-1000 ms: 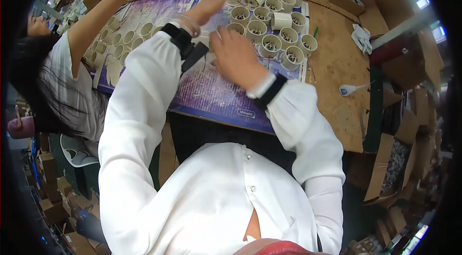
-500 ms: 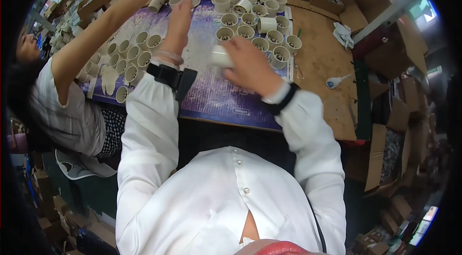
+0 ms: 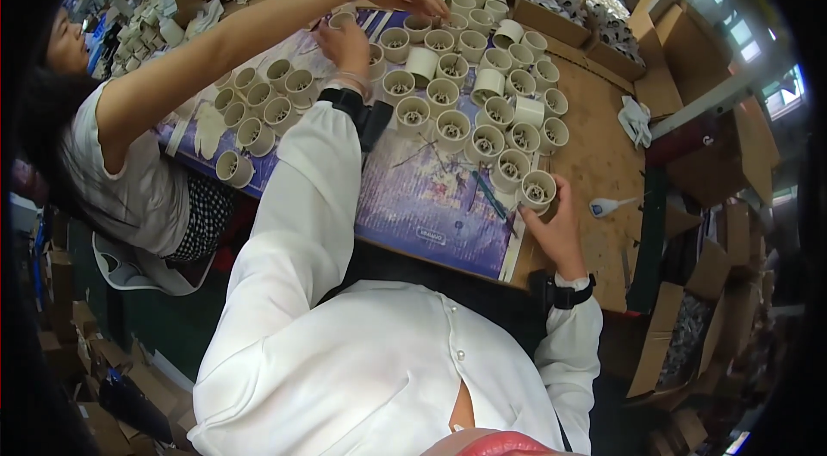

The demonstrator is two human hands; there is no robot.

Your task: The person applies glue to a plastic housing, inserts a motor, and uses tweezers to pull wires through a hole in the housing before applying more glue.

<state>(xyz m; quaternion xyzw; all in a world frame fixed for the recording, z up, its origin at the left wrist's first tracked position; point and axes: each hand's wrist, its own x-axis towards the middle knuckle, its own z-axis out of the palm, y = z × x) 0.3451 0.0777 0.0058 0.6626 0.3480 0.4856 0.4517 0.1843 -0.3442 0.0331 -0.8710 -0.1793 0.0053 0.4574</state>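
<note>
My right hand [image 3: 558, 223] is curled round a white cup [image 3: 538, 191] at the near right end of the cup group. Small dark and metallic bits lie inside that cup. Farther off, my left hand [image 3: 346, 47] is closed about another small white cup [image 3: 342, 18], partly hidden by the fingers. Between my hands stand many white cups [image 3: 453, 124] holding similar bits, with a few tipped on their sides. A slim teal tool [image 3: 489, 196] and loose dark slivers [image 3: 426, 155] lie on the purple board [image 3: 405, 219].
A co-worker's arm [image 3: 233, 38] reaches across from the left, its hand over the far cups. More filled cups [image 3: 255, 136] stand at left. A white squeeze bottle [image 3: 607, 206] and a crumpled white cloth [image 3: 636, 120] lie at right. Open cardboard boxes [image 3: 556, 17] line the back.
My right hand has moved right and nearer, now at a filled cup by the board's edge. Cups spread closer to me, and slivers and a teal tool now show. The co-worker's hand has shifted right.
</note>
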